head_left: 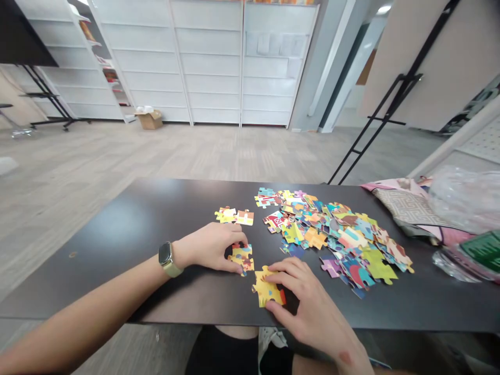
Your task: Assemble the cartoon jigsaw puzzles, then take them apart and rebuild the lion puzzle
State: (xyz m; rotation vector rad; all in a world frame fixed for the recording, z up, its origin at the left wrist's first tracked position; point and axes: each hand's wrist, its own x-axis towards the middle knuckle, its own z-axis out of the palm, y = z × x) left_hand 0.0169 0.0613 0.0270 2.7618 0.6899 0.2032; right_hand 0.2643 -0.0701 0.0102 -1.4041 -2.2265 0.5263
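Note:
My left hand (216, 246), with a watch on its wrist, has its thumb and fingers closed about a jigsaw puzzle piece (242, 257) with yellow, blue and reddish print. My right hand (299, 289) pinches a yellow puzzle piece (266, 290) with a red corner, thumb at its lower edge and fingers at its upper right. The two pieces lie flat on the table, their corners close together; whether they touch I cannot tell. Beyond my left hand rest two puzzle pieces side by side, one yellow-green (225, 214) and one brown and white (245, 217).
A heap of loose puzzle pieces (314, 237) spreads over the right half of the dark table (128, 229). At the table's right end lie a patterned cloth bag (406, 208) and clear plastic wrapping (464, 198). A black stand (375, 125) rises behind the table.

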